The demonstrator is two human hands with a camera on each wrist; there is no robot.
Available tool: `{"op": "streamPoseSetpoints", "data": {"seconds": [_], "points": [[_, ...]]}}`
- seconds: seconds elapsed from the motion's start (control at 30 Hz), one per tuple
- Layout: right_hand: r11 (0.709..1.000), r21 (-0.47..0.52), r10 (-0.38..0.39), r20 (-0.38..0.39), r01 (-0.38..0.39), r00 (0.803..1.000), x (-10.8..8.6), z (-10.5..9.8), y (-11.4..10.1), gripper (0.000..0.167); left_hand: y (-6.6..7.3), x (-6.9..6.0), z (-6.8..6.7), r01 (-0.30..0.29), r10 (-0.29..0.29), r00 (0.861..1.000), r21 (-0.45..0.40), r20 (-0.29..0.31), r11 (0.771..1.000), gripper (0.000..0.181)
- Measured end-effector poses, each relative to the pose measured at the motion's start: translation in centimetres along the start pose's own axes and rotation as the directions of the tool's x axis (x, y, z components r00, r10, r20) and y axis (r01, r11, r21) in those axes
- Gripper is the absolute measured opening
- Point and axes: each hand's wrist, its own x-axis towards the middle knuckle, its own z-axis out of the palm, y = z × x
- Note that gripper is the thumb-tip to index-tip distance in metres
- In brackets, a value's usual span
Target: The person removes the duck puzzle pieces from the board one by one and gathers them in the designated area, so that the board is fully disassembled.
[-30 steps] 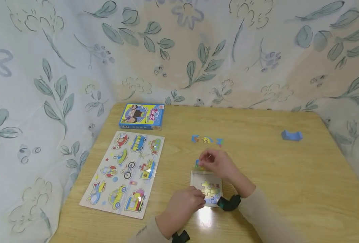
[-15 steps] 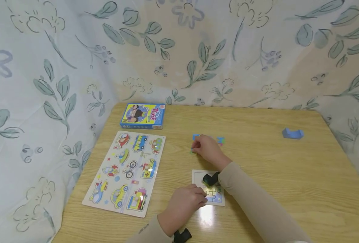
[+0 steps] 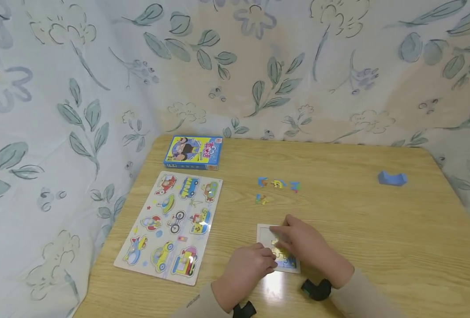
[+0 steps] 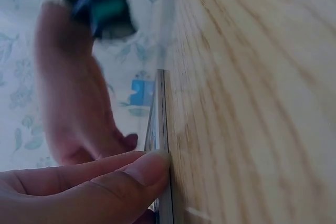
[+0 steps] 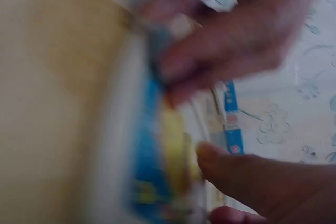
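A small square jigsaw tray [image 3: 260, 236] with a pale rim lies at the table's front, partly filled with joined blue and yellow pieces [image 3: 287, 263]. My left hand [image 3: 250, 261] pinches its left edge; the left wrist view shows the thumb [image 4: 149, 167] on the tray's side. Over the tray's right part is my right hand [image 3: 312, 243], thumb and forefinger apart, with no piece visible between them. Beyond the tray lie loose jigsaw pieces: a blue and brown one [image 3: 262, 181], a yellow one [image 3: 277, 183], a blue and pink one [image 3: 295, 186], and a green and yellow pair [image 3: 261, 199].
A peg puzzle board [image 3: 171, 227] with vehicle shapes lies to the left. Behind it sits a blue and yellow box [image 3: 193, 152]. At the far right is a blue notched block [image 3: 392, 178]. Floral cloth [image 3: 235, 70] hangs along the table's back and left.
My right hand carried the green and yellow pieces away from the tray, left them below the loose row and came back over the tray. My left hand has stayed at the tray's edge.
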Motion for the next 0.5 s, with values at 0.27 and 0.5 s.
{"op": "streamPoseSetpoints", "data": {"seconds": [0.27, 0.5], "points": [[0.996, -0.056, 0.064, -0.16, -0.074, 0.985, -2.8, 2.0, -1.0, 0.045, 0.2, 0.0, -0.3, 0.032, -0.032, 0.999, 0.01, 0.037, 0.999, 0.007], [0.997, 0.053, 0.059, -0.164, -0.051, 0.985, -2.4, 2.3, -1.0, 0.038, 0.3, 0.0, -0.5, 0.034, -0.035, 0.999, 0.029, 0.036, 0.999, 0.006]]}}
